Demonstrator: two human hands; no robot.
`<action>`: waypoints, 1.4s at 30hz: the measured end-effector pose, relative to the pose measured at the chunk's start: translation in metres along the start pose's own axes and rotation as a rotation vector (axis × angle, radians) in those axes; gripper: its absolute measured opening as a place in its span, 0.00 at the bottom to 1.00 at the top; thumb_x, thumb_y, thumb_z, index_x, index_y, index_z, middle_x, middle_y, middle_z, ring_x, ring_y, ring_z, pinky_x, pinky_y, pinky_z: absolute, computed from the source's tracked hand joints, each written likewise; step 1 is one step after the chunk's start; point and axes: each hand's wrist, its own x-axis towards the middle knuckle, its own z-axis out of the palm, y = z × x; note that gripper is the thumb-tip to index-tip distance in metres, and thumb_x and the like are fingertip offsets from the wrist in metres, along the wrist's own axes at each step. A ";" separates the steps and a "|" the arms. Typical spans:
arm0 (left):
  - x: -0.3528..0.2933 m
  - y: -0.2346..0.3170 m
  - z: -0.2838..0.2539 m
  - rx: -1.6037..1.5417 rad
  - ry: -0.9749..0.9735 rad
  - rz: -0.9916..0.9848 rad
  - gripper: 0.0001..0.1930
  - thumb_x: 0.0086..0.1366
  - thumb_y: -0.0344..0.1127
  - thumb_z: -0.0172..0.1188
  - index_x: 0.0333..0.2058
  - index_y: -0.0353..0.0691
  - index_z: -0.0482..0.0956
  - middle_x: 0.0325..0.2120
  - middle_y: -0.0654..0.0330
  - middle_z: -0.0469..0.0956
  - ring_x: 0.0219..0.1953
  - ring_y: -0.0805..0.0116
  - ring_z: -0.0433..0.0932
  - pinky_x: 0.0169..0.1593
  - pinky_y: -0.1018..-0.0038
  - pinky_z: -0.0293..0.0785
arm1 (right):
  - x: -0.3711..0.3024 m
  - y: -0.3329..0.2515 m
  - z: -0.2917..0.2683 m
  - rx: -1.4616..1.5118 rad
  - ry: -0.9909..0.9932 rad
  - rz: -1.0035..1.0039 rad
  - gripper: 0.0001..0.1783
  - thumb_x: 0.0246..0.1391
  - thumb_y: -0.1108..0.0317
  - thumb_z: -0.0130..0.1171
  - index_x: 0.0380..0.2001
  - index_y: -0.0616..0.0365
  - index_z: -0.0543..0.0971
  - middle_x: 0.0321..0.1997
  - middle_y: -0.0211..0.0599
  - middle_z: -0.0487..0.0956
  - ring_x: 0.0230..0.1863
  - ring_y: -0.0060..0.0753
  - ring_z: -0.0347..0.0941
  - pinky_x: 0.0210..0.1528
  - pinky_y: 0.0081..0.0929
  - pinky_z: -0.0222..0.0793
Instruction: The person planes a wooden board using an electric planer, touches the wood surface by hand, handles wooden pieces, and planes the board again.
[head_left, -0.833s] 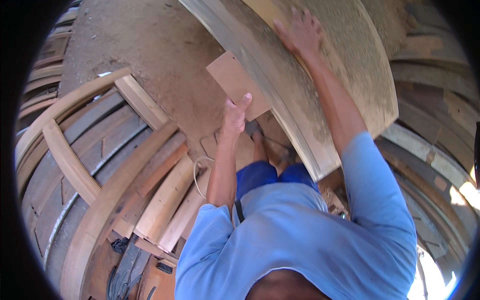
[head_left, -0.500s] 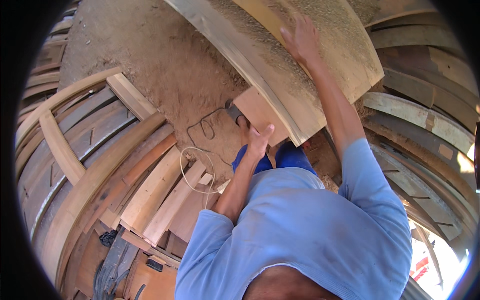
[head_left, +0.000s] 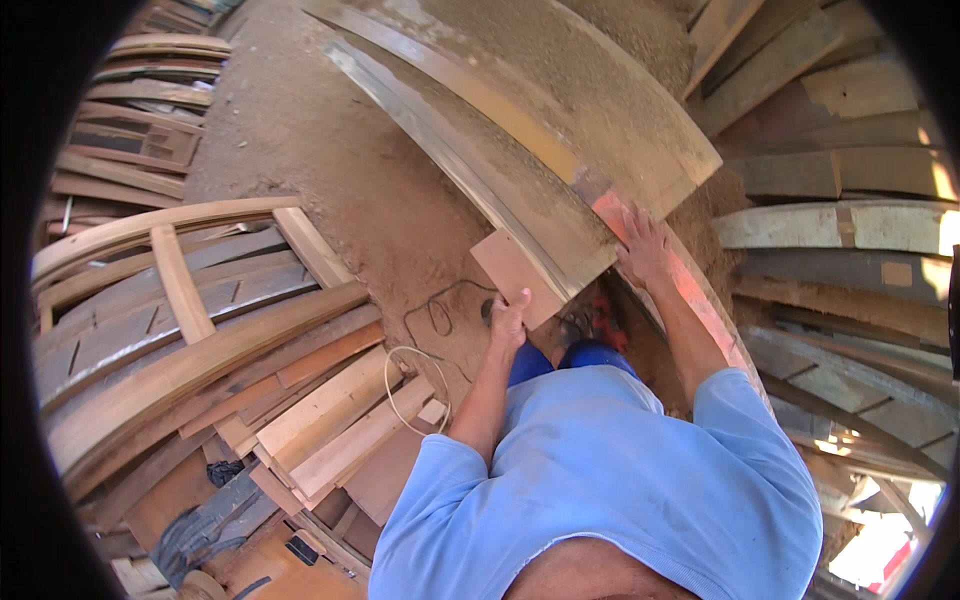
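My left hand (head_left: pixel 510 318) is closed on the near edge of a short rectangular wooden board (head_left: pixel 515 268), its thumb lying on top. That board sits against the left edge of a wide wooden slab (head_left: pixel 570 255), near the slab's front corner. To the right, my right hand (head_left: pixel 648 248) is closed across a long narrow plank (head_left: pixel 535 130), yellowish at its far part and reddish where my hand is. The plank lies slantwise over the slab, its near end reaching past the slab beside my right forearm. The undersides of my right fingers are hidden.
On my left stands a stack of planks with a curved-looking wooden frame (head_left: pixel 185 285) on top. A pale cord (head_left: pixel 390 375) and a dark cable (head_left: pixel 432 318) loop beside it. More stacked boards (head_left: pixel 830 290) line the right side. Something red (head_left: pixel 604 322) is by my feet.
My right hand has come back toward me, and the long plank now juts past the slab's near edge. My left hand still holds the short board. The view has shifted.
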 end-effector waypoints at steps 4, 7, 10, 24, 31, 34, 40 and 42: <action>0.003 0.074 -0.004 -0.072 0.099 0.112 0.29 0.61 0.33 0.74 0.58 0.35 0.71 0.51 0.55 0.80 0.52 0.60 0.80 0.56 0.60 0.80 | 0.009 0.006 0.001 0.025 -0.228 0.003 0.53 0.58 0.46 0.61 0.79 0.33 0.42 0.83 0.43 0.45 0.78 0.60 0.49 0.71 0.68 0.55; -0.014 0.097 -0.040 -0.014 0.154 0.195 0.27 0.65 0.33 0.70 0.60 0.35 0.69 0.52 0.53 0.79 0.52 0.58 0.80 0.56 0.59 0.80 | 0.022 0.024 0.009 -0.004 -0.240 -0.043 0.55 0.57 0.45 0.62 0.79 0.34 0.41 0.83 0.44 0.44 0.78 0.62 0.49 0.72 0.65 0.55; -0.046 0.080 -0.095 0.122 0.315 0.191 0.30 0.67 0.34 0.68 0.63 0.34 0.66 0.54 0.52 0.79 0.53 0.56 0.80 0.56 0.58 0.80 | 0.029 0.031 0.007 -0.009 -0.271 -0.082 0.55 0.57 0.47 0.61 0.79 0.40 0.42 0.83 0.50 0.43 0.79 0.62 0.49 0.74 0.58 0.55; -0.251 -0.090 -0.217 0.338 0.646 -0.372 0.32 0.60 0.37 0.69 0.59 0.30 0.68 0.48 0.46 0.79 0.46 0.52 0.83 0.41 0.53 0.86 | 0.050 0.023 -0.009 -0.018 -0.413 -0.083 0.59 0.46 0.50 0.63 0.78 0.54 0.48 0.82 0.58 0.43 0.80 0.63 0.46 0.75 0.53 0.56; -0.219 -0.089 -0.228 0.452 0.552 -0.335 0.33 0.58 0.39 0.71 0.58 0.31 0.70 0.45 0.44 0.80 0.42 0.51 0.84 0.37 0.53 0.86 | 0.042 0.004 -0.036 -0.032 -0.505 -0.077 0.59 0.44 0.49 0.64 0.77 0.54 0.49 0.81 0.56 0.47 0.80 0.62 0.47 0.74 0.53 0.59; -0.200 -0.088 -0.233 0.489 0.480 -0.306 0.33 0.57 0.40 0.72 0.58 0.31 0.71 0.44 0.44 0.81 0.40 0.50 0.85 0.35 0.52 0.86 | 0.049 0.004 0.004 -0.259 -0.466 -0.085 0.57 0.47 0.49 0.63 0.77 0.52 0.50 0.80 0.55 0.51 0.79 0.61 0.50 0.73 0.52 0.60; -0.161 -0.065 -0.229 0.657 0.435 -0.286 0.34 0.55 0.41 0.74 0.57 0.30 0.72 0.40 0.43 0.82 0.34 0.49 0.86 0.31 0.51 0.86 | -0.043 -0.064 0.034 -0.155 -0.262 -0.381 0.47 0.58 0.45 0.58 0.77 0.43 0.54 0.82 0.57 0.44 0.70 0.70 0.64 0.68 0.58 0.62; -0.148 -0.043 -0.207 0.772 0.411 -0.292 0.35 0.55 0.42 0.74 0.56 0.30 0.71 0.37 0.42 0.82 0.30 0.49 0.86 0.29 0.51 0.86 | -0.069 -0.076 -0.005 -0.151 -0.398 -0.342 0.48 0.60 0.46 0.58 0.78 0.45 0.51 0.82 0.60 0.43 0.68 0.70 0.66 0.68 0.56 0.64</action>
